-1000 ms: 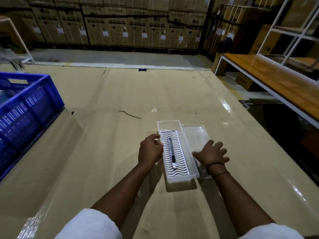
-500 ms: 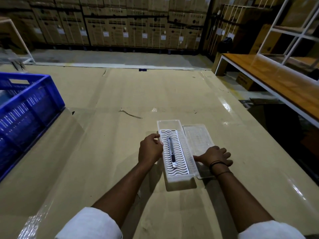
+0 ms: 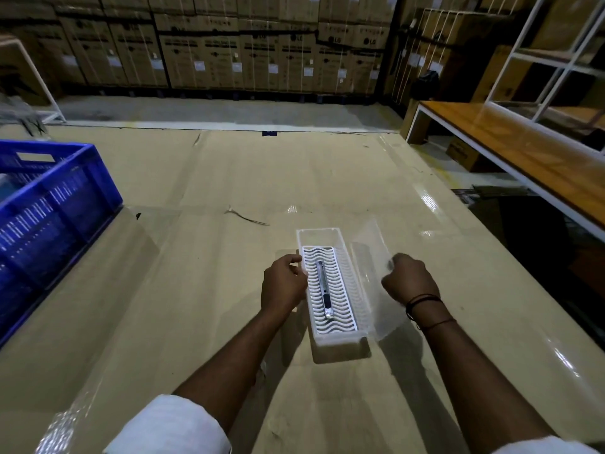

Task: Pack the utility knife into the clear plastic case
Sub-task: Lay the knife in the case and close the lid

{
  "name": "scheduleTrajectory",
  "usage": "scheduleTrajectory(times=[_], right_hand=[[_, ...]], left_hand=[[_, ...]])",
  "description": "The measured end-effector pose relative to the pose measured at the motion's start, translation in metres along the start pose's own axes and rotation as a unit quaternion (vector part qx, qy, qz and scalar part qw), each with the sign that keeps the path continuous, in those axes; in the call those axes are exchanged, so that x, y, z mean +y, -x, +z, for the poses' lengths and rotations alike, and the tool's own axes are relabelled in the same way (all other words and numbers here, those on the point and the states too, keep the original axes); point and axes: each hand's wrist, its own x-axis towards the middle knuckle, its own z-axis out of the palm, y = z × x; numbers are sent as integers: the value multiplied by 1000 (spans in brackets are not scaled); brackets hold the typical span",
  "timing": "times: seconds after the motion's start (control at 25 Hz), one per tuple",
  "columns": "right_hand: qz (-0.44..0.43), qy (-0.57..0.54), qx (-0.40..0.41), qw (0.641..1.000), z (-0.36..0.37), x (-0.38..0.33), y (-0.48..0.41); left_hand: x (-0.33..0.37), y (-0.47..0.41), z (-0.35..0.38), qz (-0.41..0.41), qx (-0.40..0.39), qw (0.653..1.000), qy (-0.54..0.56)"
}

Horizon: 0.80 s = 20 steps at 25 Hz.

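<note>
A long clear plastic case (image 3: pixel 340 340) lies on the tan table in front of me, with a white wavy insert inside. The slim utility knife (image 3: pixel 324 291) rests lengthwise on that insert. My left hand (image 3: pixel 283 283) presses against the case's left wall, fingers curled on its rim. My right hand (image 3: pixel 409 278) grips the clear lid (image 3: pixel 370 253), which is lifted off the table and tilted up along the case's right side.
A blue slatted crate (image 3: pixel 55 204) stands at the table's left edge. A thin scrap of string (image 3: pixel 245 216) lies beyond the case. To the right, past the table edge, runs a wooden bench (image 3: pixel 510 152) with a white rack. Stacked cartons line the back wall.
My right hand went from flat on the lid to gripping its edge and lifting it off the table, tilting it up beside the case. My left hand and the knife stayed put.
</note>
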Motion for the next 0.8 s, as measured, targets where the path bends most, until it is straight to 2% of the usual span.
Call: scheduleTrajectory(times=[0.16,0.32,0.4,0.56,0.68,0.8], right_hand=[[-61,-41,55,996,-14,-31,17],[-105,-51,37,992,-6,-54,25],[-108,-69,5,992,2,-62,25],[-84,-100,-120,984,17,-73,31],[-81,-51,-161,982,32,-74,42],[-84,81,-160,980,39,-74,52]], left_hand=[[2,2,-2,1,-7,1000,8],[2,4,-3,9,-10,1000,19],[3,5,-3,14,-11,1000,20],[5,5,-4,9,-18,1000,17],[4,5,-5,2,-22,999,26],[2,4,-6,-6,-18,999,38]])
